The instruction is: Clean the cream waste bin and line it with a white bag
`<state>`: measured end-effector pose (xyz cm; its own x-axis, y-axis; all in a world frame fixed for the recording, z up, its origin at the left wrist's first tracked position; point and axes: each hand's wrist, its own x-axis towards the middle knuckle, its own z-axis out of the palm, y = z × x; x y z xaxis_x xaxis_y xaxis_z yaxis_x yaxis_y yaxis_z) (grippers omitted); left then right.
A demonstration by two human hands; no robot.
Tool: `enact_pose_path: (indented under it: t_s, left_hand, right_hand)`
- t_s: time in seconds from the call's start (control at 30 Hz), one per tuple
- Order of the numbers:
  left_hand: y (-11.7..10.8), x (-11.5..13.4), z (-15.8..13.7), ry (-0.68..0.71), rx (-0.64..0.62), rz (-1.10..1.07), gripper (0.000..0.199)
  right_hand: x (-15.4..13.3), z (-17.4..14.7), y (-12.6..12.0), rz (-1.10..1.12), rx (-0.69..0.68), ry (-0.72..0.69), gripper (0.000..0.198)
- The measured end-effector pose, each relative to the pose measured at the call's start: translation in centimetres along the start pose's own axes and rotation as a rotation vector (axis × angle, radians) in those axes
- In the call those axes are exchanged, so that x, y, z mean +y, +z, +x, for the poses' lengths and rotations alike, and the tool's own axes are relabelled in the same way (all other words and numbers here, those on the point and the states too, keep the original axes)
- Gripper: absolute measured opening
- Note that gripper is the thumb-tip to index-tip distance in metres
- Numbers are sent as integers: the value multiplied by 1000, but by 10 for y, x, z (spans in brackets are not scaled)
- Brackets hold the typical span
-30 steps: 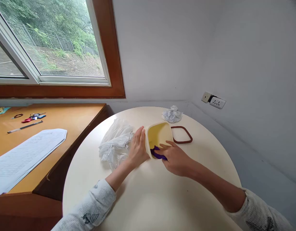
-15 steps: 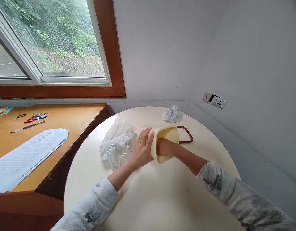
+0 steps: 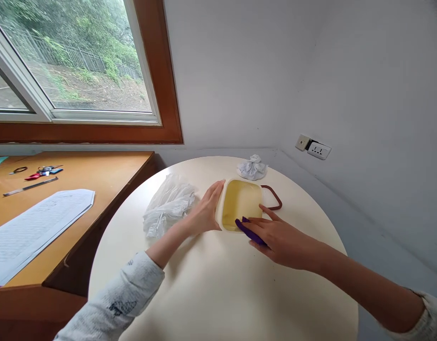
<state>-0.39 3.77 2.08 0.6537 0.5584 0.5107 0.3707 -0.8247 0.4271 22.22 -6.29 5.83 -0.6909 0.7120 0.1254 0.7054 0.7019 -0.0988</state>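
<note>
A pale yellow plastic container [image 3: 244, 201] is tilted on the round white table [image 3: 211, 293], its open mouth turned toward me. My left hand [image 3: 206, 210] is closed around the container's left side, the thumb underneath. At the lower right of the rim, my right hand [image 3: 280, 239] holds a purple cloth [image 3: 253, 232], part of it folded over the fingers. A brown handle or frame [image 3: 273, 196] sticks out on the container's right; I cannot tell whether it is joined to it. The inside of the container shows no contents.
A crumpled clear plastic bag [image 3: 170, 203] lies left of my left hand. Behind the container sits a bunched white bag [image 3: 253, 167]. The wooden desk [image 3: 108, 166] at left bears papers [image 3: 44, 227], a pen [image 3: 30, 186] and keys [image 3: 46, 171]. A wall socket [image 3: 319, 150] is at right.
My right hand has come out of the container and now shows a purple cloth at its rim. The container's mouth has turned more toward me. My left hand keeps its hold.
</note>
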Motion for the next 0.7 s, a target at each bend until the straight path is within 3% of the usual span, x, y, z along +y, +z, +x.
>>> enact_pose_path:
  t_s: [0.1,0.2,0.3,0.47,0.57,0.7]
  left_hand:
    - [-14,-2,3,-34,-70,-76,125]
    - [-14,-2,-2,-127,-52,-132,118]
    - [3,-1,-15,-204,66,-133,108]
    - [42,-2,-26,-100,262,86,115]
    - [49,-6,-22,-90,375,177,106]
    - [40,-13,-21,-88,360,235,97]
  right_hand:
    - [12,-1,19,-125,180,-109,42]
    - [20,7,38,-171,293,-159,40]
    - [16,19,54,-114,369,-89,27]
    - [-11,40,72,-76,498,16,20]
    - [-24,47,73,20,498,95,21]
    - [-25,45,52,220,304,85,27]
